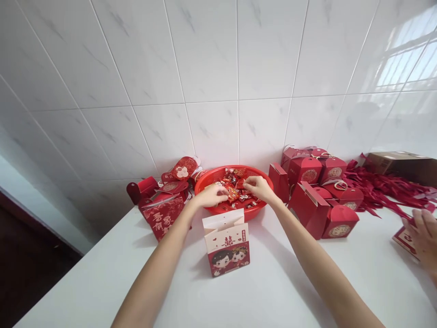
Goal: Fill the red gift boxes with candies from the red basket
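Both of my hands are over a red plastic basket point(208, 176) of wrapped candies point(244, 197). My left hand point(213, 195) is at the basket's left side, its fingers bent together by the candies; what they hold, if anything, is too small to tell. On the right side, my right hand point(259, 187) pinches at a small red wrapper point(240, 183). In front of the basket, between my forearms, an upright white and red box point(228, 251) with two cartoon figures has its top flaps raised.
Red boxes point(164, 214) stand left of the basket, and more red boxes point(309, 205) stand to its right. Dark red ribbons point(378, 187) lie by a cardboard box point(396, 160). Another person's hand point(423, 237) touches a red and white box point(406, 241) at the right edge.
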### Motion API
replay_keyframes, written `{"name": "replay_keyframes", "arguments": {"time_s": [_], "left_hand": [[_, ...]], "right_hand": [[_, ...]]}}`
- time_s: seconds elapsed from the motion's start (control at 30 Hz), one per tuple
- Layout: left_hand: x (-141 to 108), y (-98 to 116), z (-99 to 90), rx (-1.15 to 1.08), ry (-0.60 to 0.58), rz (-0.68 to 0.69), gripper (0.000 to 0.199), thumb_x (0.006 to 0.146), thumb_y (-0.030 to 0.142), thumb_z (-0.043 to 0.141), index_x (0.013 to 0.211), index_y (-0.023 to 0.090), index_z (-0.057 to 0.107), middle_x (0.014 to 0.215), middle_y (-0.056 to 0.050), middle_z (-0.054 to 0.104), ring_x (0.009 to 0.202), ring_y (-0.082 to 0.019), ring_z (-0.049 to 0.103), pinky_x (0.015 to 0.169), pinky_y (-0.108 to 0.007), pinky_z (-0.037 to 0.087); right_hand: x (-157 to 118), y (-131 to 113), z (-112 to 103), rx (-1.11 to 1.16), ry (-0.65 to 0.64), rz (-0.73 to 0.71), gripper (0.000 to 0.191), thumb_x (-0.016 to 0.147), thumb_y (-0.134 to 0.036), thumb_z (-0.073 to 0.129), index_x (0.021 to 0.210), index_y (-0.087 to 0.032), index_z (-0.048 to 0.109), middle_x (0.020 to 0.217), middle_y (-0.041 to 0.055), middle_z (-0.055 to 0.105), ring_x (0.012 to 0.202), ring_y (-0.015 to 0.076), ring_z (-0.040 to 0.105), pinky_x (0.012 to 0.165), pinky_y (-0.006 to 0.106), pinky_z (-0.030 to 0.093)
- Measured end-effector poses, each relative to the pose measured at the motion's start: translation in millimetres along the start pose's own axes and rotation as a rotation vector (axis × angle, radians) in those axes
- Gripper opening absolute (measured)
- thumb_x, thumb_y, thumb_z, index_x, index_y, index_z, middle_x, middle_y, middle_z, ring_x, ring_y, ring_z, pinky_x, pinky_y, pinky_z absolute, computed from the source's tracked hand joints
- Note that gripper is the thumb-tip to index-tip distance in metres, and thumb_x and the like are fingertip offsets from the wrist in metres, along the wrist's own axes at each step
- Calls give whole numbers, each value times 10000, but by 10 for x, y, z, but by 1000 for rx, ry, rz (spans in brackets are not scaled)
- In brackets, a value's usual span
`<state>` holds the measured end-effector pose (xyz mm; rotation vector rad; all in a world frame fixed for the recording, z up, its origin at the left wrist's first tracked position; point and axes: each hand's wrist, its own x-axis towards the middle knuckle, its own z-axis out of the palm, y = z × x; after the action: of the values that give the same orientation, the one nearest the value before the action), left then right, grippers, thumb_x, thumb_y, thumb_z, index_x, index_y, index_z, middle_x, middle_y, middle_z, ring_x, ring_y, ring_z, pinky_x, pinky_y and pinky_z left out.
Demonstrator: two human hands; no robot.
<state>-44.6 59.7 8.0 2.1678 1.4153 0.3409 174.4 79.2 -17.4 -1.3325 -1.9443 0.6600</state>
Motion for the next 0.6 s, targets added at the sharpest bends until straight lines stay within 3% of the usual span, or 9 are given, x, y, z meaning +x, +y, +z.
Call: {"name": "replay_keyframes", "arguments": {"time_s": [0.13, 0.3, 0.43, 0.6], "left_hand": [[281, -97, 139, 141, -154, -83, 176, 629, 271, 715, 781, 184, 736, 784, -43, 752, 740, -228, 669, 643, -269, 487], [445, -146, 267, 204, -319, -100, 345, 584, 237, 694, 917, 216, 782, 1011, -58, 788, 822, -264, 708, 652, -285, 506], [499, -196, 325, 207, -340, -68, 460, 599, 225, 682, 1050, 222, 770, 1124, -65, 771, 936, -285, 710, 724, -298, 521], [512, -222, 351, 198, -285, -31, 374, 582, 207, 683, 943, 181, 778, 902, -68, 791, 752, -268, 711, 612, -288, 506]], "right_hand": [[167, 122, 93, -129, -183, 85, 71, 779, -228, 671, 752, -170, 700, 755, 49, 716, 782, 217, 673, 687, 276, 481], [219, 145, 109, -236, -449, 136, 225, 712, -343, 769, 897, -215, 748, 844, 44, 739, 782, 235, 675, 676, 293, 481], [235, 142, 116, -275, -594, 118, 324, 711, -390, 771, 992, -229, 757, 984, 57, 750, 860, 251, 682, 714, 303, 488], [234, 123, 100, -264, -733, 48, 404, 726, -336, 759, 1121, -254, 751, 1160, 37, 739, 1047, 258, 670, 826, 284, 483]]}}
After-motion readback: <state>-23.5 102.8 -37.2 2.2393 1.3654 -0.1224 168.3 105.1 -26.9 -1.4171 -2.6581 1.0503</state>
